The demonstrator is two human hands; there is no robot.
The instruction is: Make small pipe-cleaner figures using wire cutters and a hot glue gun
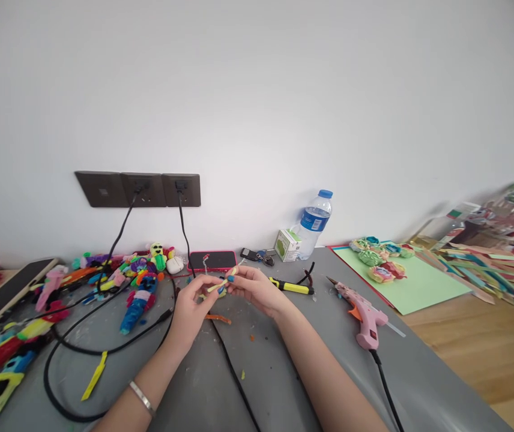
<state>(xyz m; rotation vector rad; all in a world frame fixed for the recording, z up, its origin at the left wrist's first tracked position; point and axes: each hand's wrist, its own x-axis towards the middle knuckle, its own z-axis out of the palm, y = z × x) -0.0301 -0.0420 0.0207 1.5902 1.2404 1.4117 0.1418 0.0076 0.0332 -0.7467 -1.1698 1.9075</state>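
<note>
My left hand [194,309] and my right hand [257,291] meet above the grey mat [284,372]. Both pinch a small pale yellow strip [221,283] between their fingertips. The nails are painted blue. A silver bracelet [142,399] sits on my left wrist. An orange scrap [218,318] lies on the mat just below the hands. A pink glue gun [364,315] lies to the right of my right forearm, its cord running toward me.
Colourful fuzzy figures [140,282] crowd the left of the mat, with black cables [104,348] looping from wall sockets [142,189]. A red-cased phone [212,260], yellow cutter [290,287], water bottle [315,223], small carton [287,245] and green paper [401,279] with rolled flowers lie behind.
</note>
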